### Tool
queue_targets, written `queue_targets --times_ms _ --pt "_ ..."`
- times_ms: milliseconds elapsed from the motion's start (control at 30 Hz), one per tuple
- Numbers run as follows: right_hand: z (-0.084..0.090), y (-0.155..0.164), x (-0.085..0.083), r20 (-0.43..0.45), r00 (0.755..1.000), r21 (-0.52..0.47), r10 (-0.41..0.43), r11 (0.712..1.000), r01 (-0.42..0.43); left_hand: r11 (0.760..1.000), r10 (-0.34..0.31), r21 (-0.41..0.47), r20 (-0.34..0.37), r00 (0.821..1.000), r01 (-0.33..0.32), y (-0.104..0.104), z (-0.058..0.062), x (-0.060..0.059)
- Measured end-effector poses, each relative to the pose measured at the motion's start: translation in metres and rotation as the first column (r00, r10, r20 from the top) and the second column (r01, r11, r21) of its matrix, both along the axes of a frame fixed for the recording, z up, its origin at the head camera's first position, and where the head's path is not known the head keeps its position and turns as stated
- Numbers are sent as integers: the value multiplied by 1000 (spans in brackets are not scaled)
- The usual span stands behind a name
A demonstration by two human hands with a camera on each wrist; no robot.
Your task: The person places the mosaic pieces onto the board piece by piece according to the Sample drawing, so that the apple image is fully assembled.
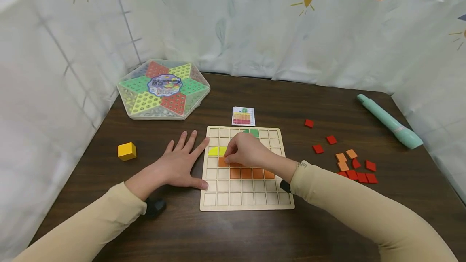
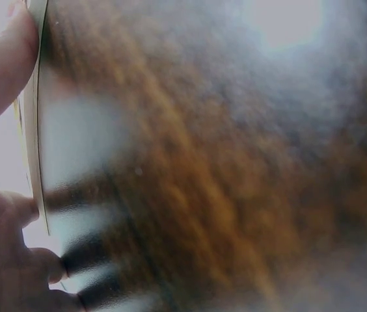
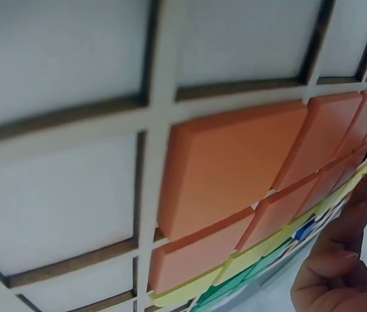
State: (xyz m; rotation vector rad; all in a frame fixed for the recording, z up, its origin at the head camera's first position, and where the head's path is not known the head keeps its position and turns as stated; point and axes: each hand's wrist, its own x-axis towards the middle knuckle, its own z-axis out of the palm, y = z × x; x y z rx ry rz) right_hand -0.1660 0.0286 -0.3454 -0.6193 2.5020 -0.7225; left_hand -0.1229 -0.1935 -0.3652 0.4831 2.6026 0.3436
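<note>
Pinching orange tile (image 1: 223,161), R hand (image 1: 244,151) curled over grid board (image 1: 246,205) | L hand (image 1: 182,164) flat, fingers spread, at board edge

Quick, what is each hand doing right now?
Left hand: open, flat on the table, touching the wooden grid board.
Right hand: fingers curled over the board; cannot tell.

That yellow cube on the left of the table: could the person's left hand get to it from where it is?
Probably yes. The left hand lies flat beside the wooden grid board, and only bare tabletop lies between it and the yellow cube.
</note>
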Motion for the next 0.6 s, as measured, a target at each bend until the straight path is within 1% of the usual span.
queue_targets --times_ms 133,233,433,600 --pt "-1 0 2 -70 997 21 28 999 -27 1000 -2 6 -3 1000 2 0 0 0" --pt "-3 0 4 -96 995 26 31 999 -29 1000 -1 4 -1 1000 1 0 -1 0" --pt "-5 1 5 -100 995 25 20 1000 -17 1000 -2 12 -3 1000 2 -1 0 1" --pt "-4 4 3 -77 997 0 7 1000 -7 1000 -1 6 -1 1000 1 -1 0 1"
